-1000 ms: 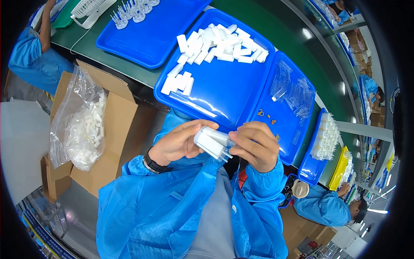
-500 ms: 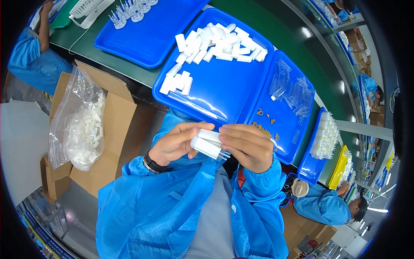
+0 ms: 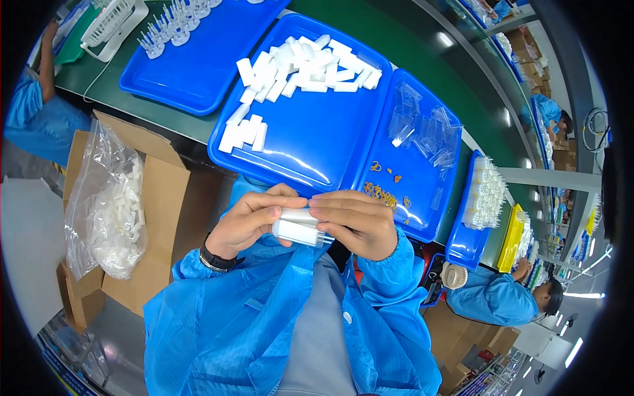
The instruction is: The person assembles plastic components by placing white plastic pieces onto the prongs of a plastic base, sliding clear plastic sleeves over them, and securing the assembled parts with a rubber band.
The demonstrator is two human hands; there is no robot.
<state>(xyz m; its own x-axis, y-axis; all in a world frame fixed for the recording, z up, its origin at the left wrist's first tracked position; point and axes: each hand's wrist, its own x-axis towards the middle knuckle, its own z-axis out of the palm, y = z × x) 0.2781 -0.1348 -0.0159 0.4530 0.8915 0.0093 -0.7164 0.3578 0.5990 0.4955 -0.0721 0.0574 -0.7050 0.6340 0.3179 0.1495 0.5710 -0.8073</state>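
Note:
Just in front of my body I hold a clear plastic piece with white blocks in it point(image 3: 297, 232); thin clear prongs stick out at its right end. My left hand point(image 3: 247, 223) grips the left end between thumb and fingers. Over the top and right end lie the fingers of my right hand point(image 3: 360, 223), its thumb bent below them, so part of the piece is hidden. Beyond my hands is a blue tray point(image 3: 297, 142) bearing a heap of white blocks point(image 3: 290, 69) and a smaller group of white blocks point(image 3: 244, 134) near its left edge.
Right of it, another blue tray point(image 3: 413, 175) holds clear plastic pieces point(image 3: 426, 125) and small orange-yellow parts point(image 3: 380, 193). Farther right stands a tray of clear-pronged white pieces point(image 3: 485, 195). At left, a cardboard box point(image 3: 165, 224) contains a bag of white blocks point(image 3: 119, 224). Co-workers sit at both sides.
The whole scene has shifted leftward in the picture. The held piece lies slightly more level, and my left thumb now rests over its upper left end. Both hands keep their hold.

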